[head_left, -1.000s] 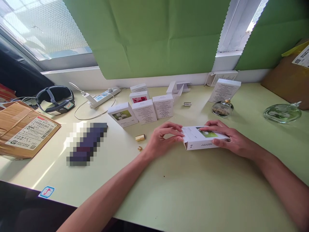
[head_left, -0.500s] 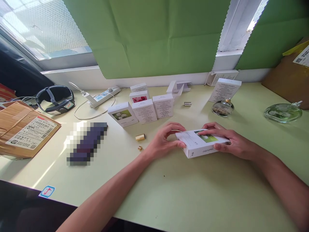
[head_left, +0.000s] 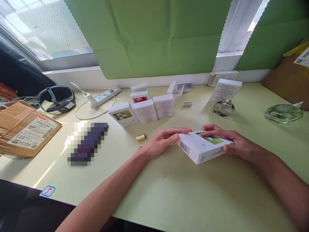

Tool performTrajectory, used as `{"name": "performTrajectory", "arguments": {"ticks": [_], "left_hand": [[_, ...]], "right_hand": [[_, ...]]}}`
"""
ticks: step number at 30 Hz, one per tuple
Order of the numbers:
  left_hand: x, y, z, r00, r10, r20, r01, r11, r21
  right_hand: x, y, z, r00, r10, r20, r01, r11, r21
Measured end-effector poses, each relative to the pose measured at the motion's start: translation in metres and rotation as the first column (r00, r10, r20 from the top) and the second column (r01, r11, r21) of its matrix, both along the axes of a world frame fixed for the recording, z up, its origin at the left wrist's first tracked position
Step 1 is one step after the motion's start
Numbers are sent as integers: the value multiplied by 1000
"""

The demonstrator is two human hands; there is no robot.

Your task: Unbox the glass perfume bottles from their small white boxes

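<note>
A white flat box (head_left: 193, 149) with a green flower picture on top and a barcode on its end lies tilted just above or on the table. My right hand (head_left: 242, 145) is closed round its right part, thumb on the near side and fingers across the top. At the left end, my left hand (head_left: 158, 142) pinches the corner, thumb in front and fingers along the far edge. Close to my left wrist lies a gold cylindrical cap (head_left: 141, 137), with a smaller gold piece (head_left: 140, 147) mostly hidden behind the wrist.
Several white boxes (head_left: 145, 112) stand grouped at the back. Behind my hands are a silver cap (head_left: 188, 104), an opened carton (head_left: 180, 87), a dark glass bottle (head_left: 223, 109) and a green glass bottle (head_left: 284, 114). Leftward sit a pixelated dark object (head_left: 89, 143), power strip (head_left: 106, 97) and cardboard box (head_left: 29, 132).
The white box has turned so its barcode end faces more toward me. My left hand has shifted its hold at the left corner, and its wrist now covers most of the small gold piece.
</note>
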State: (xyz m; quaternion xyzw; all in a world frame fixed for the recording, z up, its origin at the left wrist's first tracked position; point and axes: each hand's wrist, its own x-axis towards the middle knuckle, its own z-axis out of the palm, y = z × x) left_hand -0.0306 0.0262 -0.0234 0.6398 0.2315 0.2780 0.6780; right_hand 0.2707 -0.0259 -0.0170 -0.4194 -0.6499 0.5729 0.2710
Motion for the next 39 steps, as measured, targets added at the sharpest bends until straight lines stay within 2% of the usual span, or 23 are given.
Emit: {"name": "performTrajectory", "arguments": {"ticks": [18,25,31,39], "left_hand": [[-1,1,-4,999,-30,-13,29,999,-16],[1,-1,-3,1000,20,-9,-21,1000,-10],[1,-2,-3,999,-45,20,46,995,-92],[1,-1,-4,997,-63,37,67,993,-93]], "right_hand": [[0,-1,2,999,24,29,-24,1000,-12],[-1,2,-2,999,19,31,-20,1000,15],[-5,3,-3,993,-84,83,76,993,92],[-7,2,-6,996,-47,73,40,995,87]]}}
